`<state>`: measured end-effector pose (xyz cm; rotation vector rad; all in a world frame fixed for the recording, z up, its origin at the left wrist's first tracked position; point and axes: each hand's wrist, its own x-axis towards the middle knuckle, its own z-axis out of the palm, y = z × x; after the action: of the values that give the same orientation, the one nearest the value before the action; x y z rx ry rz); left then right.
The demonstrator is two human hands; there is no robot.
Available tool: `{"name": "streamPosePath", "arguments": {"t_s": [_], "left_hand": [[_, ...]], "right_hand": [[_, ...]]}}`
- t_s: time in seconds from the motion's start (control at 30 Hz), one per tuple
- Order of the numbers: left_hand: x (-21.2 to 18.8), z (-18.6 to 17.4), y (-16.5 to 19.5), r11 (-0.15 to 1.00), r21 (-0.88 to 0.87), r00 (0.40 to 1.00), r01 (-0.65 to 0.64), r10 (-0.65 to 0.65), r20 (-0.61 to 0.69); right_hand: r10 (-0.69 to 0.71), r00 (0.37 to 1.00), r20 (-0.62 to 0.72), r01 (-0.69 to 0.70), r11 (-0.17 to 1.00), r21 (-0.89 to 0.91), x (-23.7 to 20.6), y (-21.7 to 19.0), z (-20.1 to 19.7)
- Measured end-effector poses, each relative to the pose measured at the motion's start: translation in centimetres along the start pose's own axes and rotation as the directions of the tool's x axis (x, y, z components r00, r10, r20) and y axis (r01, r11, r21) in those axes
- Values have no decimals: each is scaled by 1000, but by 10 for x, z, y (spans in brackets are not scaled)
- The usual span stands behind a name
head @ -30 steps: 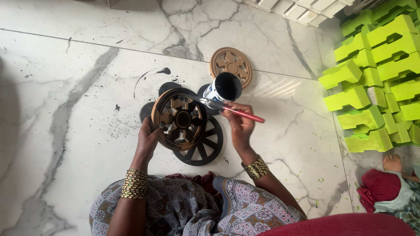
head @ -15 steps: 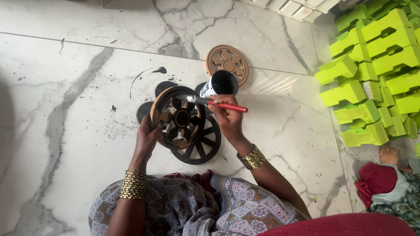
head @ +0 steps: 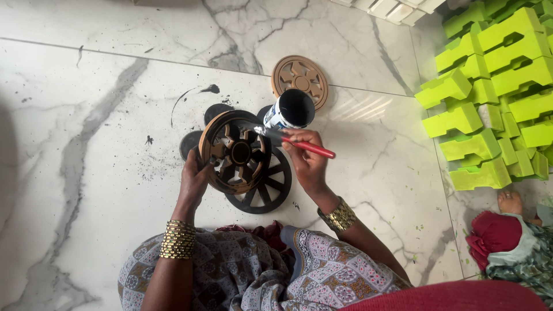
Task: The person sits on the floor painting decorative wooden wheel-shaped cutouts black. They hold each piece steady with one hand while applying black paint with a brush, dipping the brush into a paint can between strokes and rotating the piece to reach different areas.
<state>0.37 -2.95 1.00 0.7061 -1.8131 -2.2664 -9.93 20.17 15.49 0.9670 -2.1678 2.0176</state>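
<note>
My left hand (head: 194, 175) grips the rim of a round brown wooden wheel (head: 235, 152), tilted up off the floor, its spokes partly painted black. My right hand (head: 307, 160) holds a red-handled paintbrush (head: 299, 144) whose bristle end touches the wheel's upper right edge. Under the held wheel lies a fully black spoked wheel (head: 266, 190) flat on the floor. A white tin of black paint (head: 291, 110) stands just beyond my right hand. An unpainted brown wheel (head: 300, 80) lies further back.
White marble floor (head: 86, 115) carries black paint smears and round black marks by the wheels. A heap of bright green painted blocks (head: 489, 98) fills the right side. Another person's foot and red cloth (head: 501, 230) sit at the lower right.
The brush tip has moved from near the paint tin down onto the upper right edge of the held wheel. The left hand keeps its hold on the wheel.
</note>
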Motion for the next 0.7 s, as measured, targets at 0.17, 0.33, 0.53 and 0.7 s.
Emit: {"name": "streamPosePath", "arguments": {"t_s": [0.17, 0.33, 0.53, 0.7], "left_hand": [[0, -1, 4, 999, -39, 1000, 1, -1, -7], [-2, 0, 3, 999, -32, 999, 34, -34, 3], [-1, 0, 4, 1000, 2, 1000, 17, -17, -21], [0, -2, 0, 999, -11, 999, 33, -33, -16]], "right_hand": [[103, 990, 94, -93, 990, -110, -2, 0, 8], [45, 998, -33, -44, 999, 10, -7, -2, 5], [143, 990, -14, -144, 987, -70, -7, 2, -1], [12, 958, -287, -17, 1000, -16, 9, 1, -54]]}}
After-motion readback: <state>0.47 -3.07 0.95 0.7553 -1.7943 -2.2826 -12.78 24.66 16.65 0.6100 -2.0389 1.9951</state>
